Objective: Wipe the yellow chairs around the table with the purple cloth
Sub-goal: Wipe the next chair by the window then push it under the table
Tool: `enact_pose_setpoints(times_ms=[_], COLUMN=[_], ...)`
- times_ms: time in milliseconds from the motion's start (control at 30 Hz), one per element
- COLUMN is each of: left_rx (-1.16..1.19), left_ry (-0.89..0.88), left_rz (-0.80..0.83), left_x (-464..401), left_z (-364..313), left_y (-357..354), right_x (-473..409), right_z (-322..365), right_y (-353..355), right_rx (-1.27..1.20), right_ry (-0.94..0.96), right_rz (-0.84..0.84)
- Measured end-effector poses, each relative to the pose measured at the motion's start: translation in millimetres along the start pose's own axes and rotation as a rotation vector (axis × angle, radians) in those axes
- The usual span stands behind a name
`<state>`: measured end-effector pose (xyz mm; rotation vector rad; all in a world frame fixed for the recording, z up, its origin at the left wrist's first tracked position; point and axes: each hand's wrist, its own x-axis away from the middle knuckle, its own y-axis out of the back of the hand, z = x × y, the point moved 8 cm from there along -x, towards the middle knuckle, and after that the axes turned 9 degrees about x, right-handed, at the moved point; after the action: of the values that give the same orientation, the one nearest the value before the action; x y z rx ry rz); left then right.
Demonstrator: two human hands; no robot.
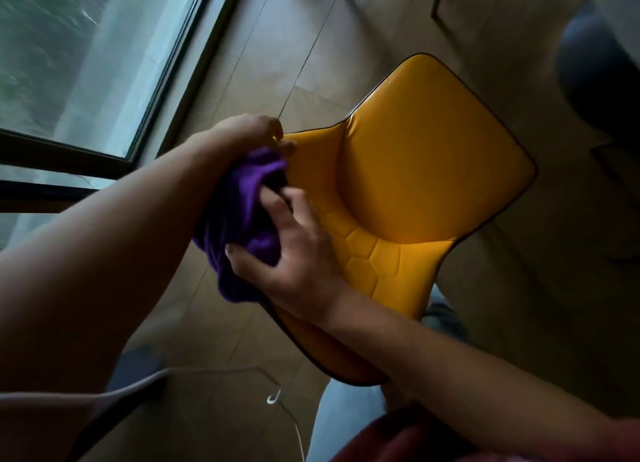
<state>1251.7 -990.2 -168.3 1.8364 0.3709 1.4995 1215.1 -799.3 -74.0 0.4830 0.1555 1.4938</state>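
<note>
Both hands bunch a purple cloth (pixel 242 215) beside a yellow chair (pixel 415 184). Left hand (pixel 249 132) apparently grips its top; right hand (pixel 294 250) pinches below. The cloth hangs lengthwise; the seat points away, toward upper right.

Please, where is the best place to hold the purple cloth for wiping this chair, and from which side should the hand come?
Hold the cloth around its bunched middle, coming from the window side, probably as the left hand does now. The folds gather there, and its loose lower end hangs free. That leaves the side against the chair backrest open for wiping. The right hand also pinches the cloth from the chair side.
</note>
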Motion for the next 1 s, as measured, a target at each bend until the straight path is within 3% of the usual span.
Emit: enact_pose_setpoints(times_ms=[100,200,300,433,633,767,900,1000], left_rx=[-0.008,-0.078,-0.022,-0.066,-0.253,-0.246,-0.249,-0.3], left_ry=[0.008,0.026,0.08,0.084,-0.017,-0.02,-0.027,-0.023], left_rz=[0.007,-0.039,0.002,-0.038,-0.171,-0.174,-0.204,-0.202], left_x=[-1.9,-1.0,-7.4,-17.8,-25.7,-27.7,-29.0,-35.1], left_z=[1.0,6.3,15.3,13.5,-6.9,-10.2,-4.9,-1.0], left_y=[-4.0,-7.7,-16.2,-18.0,-29.1,-27.9,-30.1,-35.8], right_x=[6.6,72.5,129.7,149.1,84.6,49.4,12.3,-14.4], right_z=[-3.0,-31.1,-106.0,-240.7,-366.1,-424.3,-423.6,-394.7], right_y=[-0.2,19.9,52.3,77.2,59.9,66.1,52.7,-8.2], right_rx=[-0.009,0.002,0.001,0.161,0.371,0.712,0.811,0.686], right_ry=[0.085,0.146,0.015,-0.326,-0.469,-0.565,-0.694,-0.656], right_rz=[0.075,0.137,0.19,0.156,0.202,0.303,0.256,0.464])
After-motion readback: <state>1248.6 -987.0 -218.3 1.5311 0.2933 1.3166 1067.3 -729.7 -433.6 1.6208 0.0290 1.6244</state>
